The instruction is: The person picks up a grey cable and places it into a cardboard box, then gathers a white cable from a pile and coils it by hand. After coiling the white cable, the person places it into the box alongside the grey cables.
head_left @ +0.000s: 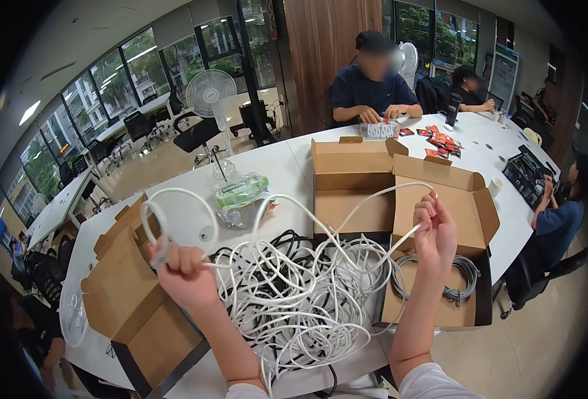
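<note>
A large tangle of white cable [307, 292] lies on the table in front of me, with black cable mixed in underneath. My left hand [186, 269] is closed around a white cable, and a loop of it stands up above the fist. On the other side, my right hand [435, 223] is raised and pinches a stretch of white cable. Between the hands the cable runs in loose arcs over the pile. Below my right forearm, a coil of grey cable [463, 282] sits inside an open cardboard box [440, 186].
Another open cardboard box [128, 279] stands at left, and one more [347, 166] behind the pile. A green-and-white plastic package [242, 193] lies beyond. Across the table, a person [374, 86] handles a clear box near red packets [440, 141]. A person at right touches a black case [528, 174].
</note>
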Motion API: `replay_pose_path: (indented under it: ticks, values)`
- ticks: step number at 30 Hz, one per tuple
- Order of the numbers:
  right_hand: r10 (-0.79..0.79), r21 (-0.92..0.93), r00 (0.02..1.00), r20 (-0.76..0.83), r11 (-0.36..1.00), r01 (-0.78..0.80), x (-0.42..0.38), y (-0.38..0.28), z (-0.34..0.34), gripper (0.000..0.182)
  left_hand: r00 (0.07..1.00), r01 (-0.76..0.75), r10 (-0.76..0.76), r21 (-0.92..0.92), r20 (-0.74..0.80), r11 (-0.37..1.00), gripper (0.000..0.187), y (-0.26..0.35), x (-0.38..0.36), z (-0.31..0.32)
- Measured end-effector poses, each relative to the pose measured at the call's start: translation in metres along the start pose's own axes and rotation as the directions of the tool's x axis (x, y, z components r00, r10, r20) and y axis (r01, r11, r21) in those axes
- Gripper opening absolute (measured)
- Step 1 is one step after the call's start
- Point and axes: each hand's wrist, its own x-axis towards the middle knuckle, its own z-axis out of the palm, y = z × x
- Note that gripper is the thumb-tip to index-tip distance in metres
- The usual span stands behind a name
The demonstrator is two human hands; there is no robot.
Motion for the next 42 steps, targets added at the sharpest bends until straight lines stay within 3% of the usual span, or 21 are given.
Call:
replay_pose_path:
  ticks: [1, 2, 5, 8, 9, 12, 13, 14, 17, 20, 21, 24, 25, 28, 29, 32, 35, 38, 39, 41, 42]
  values:
    - [-0.061, -0.104, 0.998, -0.024, 0.993, 0.058, 0.001, 0.000, 0.001, 0.021, 0.994, 0.024, -0.017, -0.058, 0.111, 0.998, 0.031, 0.006, 0.003, -0.005]
    - [-0.123, -0.207, 0.992, -0.042, 0.972, 0.112, 0.001, 0.001, 0.003, 0.025, 0.992, 0.033, -0.020, -0.101, 0.121, 0.994, 0.031, 0.008, 0.005, -0.008]
    - [-0.030, -0.592, 0.977, 0.213, 0.791, 0.153, -0.004, 0.007, 0.009, 0.036, 0.989, 0.074, -0.046, -0.199, 0.141, 0.977, 0.029, 0.009, 0.005, -0.009]
    - [-0.222, -0.916, 0.942, 0.251, 0.259, 0.305, -0.012, 0.039, 0.008, 0.041, 0.983, 0.142, -0.109, -0.237, 0.145, 0.961, 0.029, -0.005, -0.001, -0.002]
    - [-0.255, -0.882, 0.847, 0.466, -0.214, 0.420, -0.019, 0.045, 0.014, 0.044, 0.980, 0.163, -0.129, -0.240, 0.149, 0.957, 0.029, -0.010, -0.003, -0.001]
    - [0.037, -0.744, 0.782, 0.623, -0.280, 0.606, -0.030, 0.055, 0.019, 0.045, 0.967, 0.235, -0.192, -0.288, 0.169, 0.928, 0.027, -0.025, -0.009, 0.002]
    - [0.197, -0.892, 0.880, 0.432, -0.049, 0.449, -0.039, 0.059, 0.025, 0.044, 0.961, 0.254, -0.207, -0.284, 0.185, 0.924, 0.027, -0.029, -0.010, 0.003]
    - [0.392, -0.968, 0.886, 0.249, 0.144, 0.208, -0.048, 0.066, 0.030, 0.044, 0.954, 0.273, -0.222, -0.279, 0.202, 0.921, 0.026, -0.033, -0.011, 0.004]
    - [0.681, -0.929, 0.708, 0.188, 0.357, -0.096, -0.058, 0.095, 0.021, 0.051, 0.944, 0.321, -0.272, -0.337, 0.184, 0.885, 0.028, -0.042, -0.017, 0.006]
    - [0.610, -0.854, 0.736, 0.295, 0.514, -0.083, -0.064, 0.113, 0.026, 0.064, 0.898, 0.440, -0.414, -0.350, 0.150, 0.827, 0.032, -0.050, -0.023, 0.007]
    - [0.611, -0.847, 0.752, 0.249, 0.514, -0.137, -0.061, 0.112, 0.026, 0.073, 0.857, 0.506, -0.506, -0.331, 0.095, 0.796, 0.035, -0.053, -0.025, 0.007]
    - [0.612, -0.704, 0.747, 0.257, 0.649, -0.289, -0.055, 0.103, 0.026, 0.072, 0.688, 0.720, -0.725, -0.158, 0.034, 0.675, 0.037, -0.066, -0.030, 0.009]
    - [0.613, -0.693, 0.763, 0.204, 0.641, -0.330, -0.054, 0.101, 0.029, 0.071, 0.593, 0.798, -0.803, -0.177, 0.062, 0.576, 0.038, -0.070, -0.029, 0.010]
    - [0.661, -0.608, 0.717, 0.224, 0.669, -0.427, -0.046, 0.087, 0.025, 0.071, 0.651, 0.742, -0.757, 0.261, -0.061, 0.617, 0.038, -0.078, -0.033, 0.015]
    - [0.627, -0.648, 0.758, 0.178, 0.655, -0.389, -0.047, 0.087, 0.025, 0.076, 0.663, 0.709, -0.748, 0.344, -0.028, 0.616, 0.039, -0.077, -0.034, 0.014]
    - [0.560, -0.704, 0.781, 0.278, 0.672, -0.231, -0.045, 0.089, 0.017, 0.072, 0.743, 0.560, -0.668, 0.596, -0.053, 0.575, 0.040, -0.080, -0.043, 0.024]
    - [0.504, -0.811, 0.785, 0.359, 0.586, -0.005, -0.051, 0.094, 0.021, 0.066, 0.853, 0.372, -0.519, 0.763, -0.056, 0.529, 0.042, -0.086, -0.045, 0.023]
    - [0.559, -0.906, 0.786, 0.266, 0.423, 0.007, -0.058, 0.090, 0.035, 0.061, 0.848, 0.324, -0.528, 0.834, -0.047, 0.447, 0.042, -0.085, -0.044, 0.024]
    - [0.511, -0.920, 0.831, 0.218, 0.393, 0.000, -0.061, 0.090, 0.039, 0.047, 0.845, 0.319, -0.533, 0.845, -0.048, 0.429, 0.042, -0.085, -0.045, 0.023]
    - [0.589, -0.920, 0.785, 0.194, 0.388, -0.064, -0.055, 0.082, 0.038, 0.036, 0.829, 0.309, -0.557, 0.864, -0.040, 0.398, 0.042, -0.085, -0.048, 0.019]
    - [0.623, -0.920, 0.762, 0.180, 0.381, -0.094, -0.052, 0.077, 0.037, 0.032, 0.833, 0.190, -0.552, 0.922, 0.030, 0.337, 0.042, -0.084, -0.047, 0.015]
